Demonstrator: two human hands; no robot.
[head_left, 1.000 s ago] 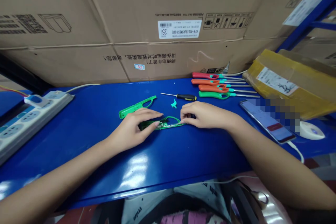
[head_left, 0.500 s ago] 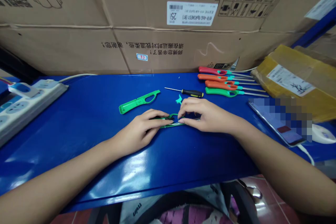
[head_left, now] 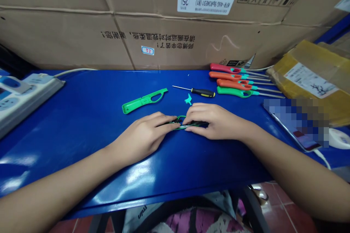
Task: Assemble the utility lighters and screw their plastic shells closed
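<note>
Between my two hands lies an opened green lighter half, with dark and pale parts inside it, mostly hidden by my fingers. My left hand is closed on its left end. My right hand grips the right part with thumb and fingertips, close to the looped trigger opening. Just beyond the right fingers rests a small turquoise trigger piece. The other green casing half lies hollow side up behind my left hand. A black and yellow screwdriver lies farther back, its tip pointing left.
Several long-nosed lighters, among them a red one, lie at the back right. Beyond them is a yellow taped parcel. A phone sits on the right, a white power strip on the left. A cardboard box walls the back.
The view has tilted down and shifted slightly. Both hands stay on the lighter half, with my right fingers slightly closer to the left ones.
</note>
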